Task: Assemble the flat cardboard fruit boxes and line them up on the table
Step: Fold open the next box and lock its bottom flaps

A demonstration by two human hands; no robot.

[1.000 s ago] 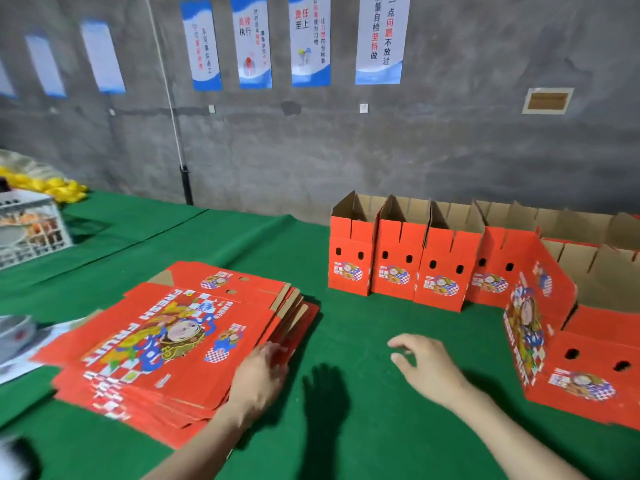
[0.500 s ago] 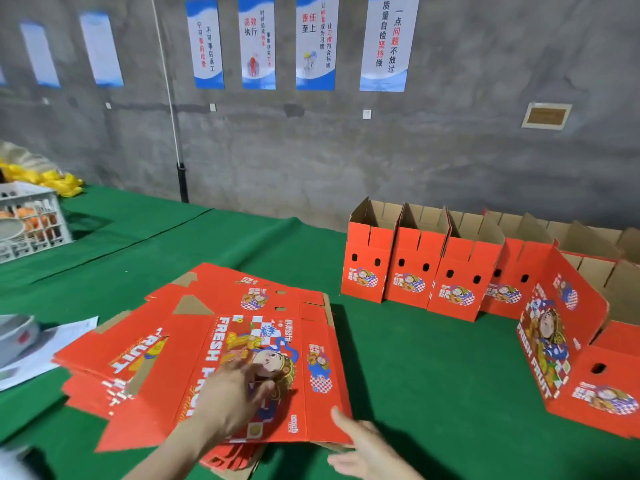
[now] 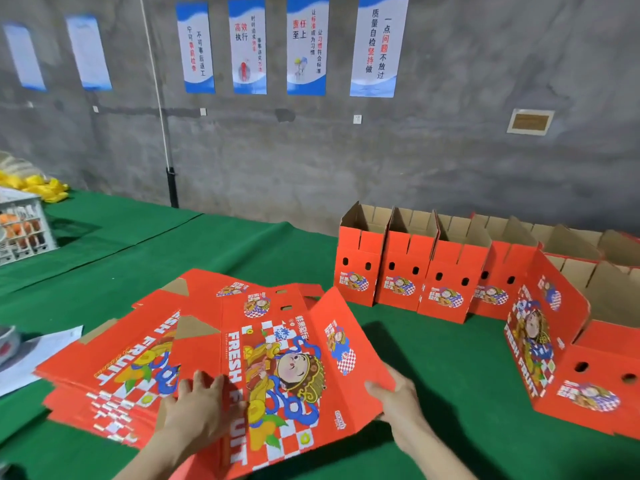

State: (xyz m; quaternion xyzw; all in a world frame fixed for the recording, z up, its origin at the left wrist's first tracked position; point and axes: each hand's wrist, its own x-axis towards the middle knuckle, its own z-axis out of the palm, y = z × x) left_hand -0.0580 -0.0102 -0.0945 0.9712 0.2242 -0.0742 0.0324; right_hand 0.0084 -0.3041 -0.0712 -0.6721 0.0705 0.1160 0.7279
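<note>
A flat red "FRESH FRUIT" box blank [image 3: 277,362] is lifted off the stack of flat blanks [image 3: 114,368] at the near left of the green table [image 3: 433,375]. My left hand [image 3: 197,407] lies on its printed face with fingers spread, gripping its left part. My right hand [image 3: 394,400] holds its right edge, thumb on top, and that side panel tilts upward. Several assembled open-top red boxes [image 3: 401,271] stand in a row at the back right. A larger assembled box [image 3: 568,355] stands at the near right.
A white plastic crate [image 3: 24,233] with orange fruit sits at the far left, yellow bags [image 3: 38,185] behind it. White paper [image 3: 31,358] lies left of the stack. A grey wall with blue posters [image 3: 306,43] runs behind the table.
The top blank has slid right off the stack and risen. My right hand came from the open table to grip its right edge, and that panel has folded upward.
</note>
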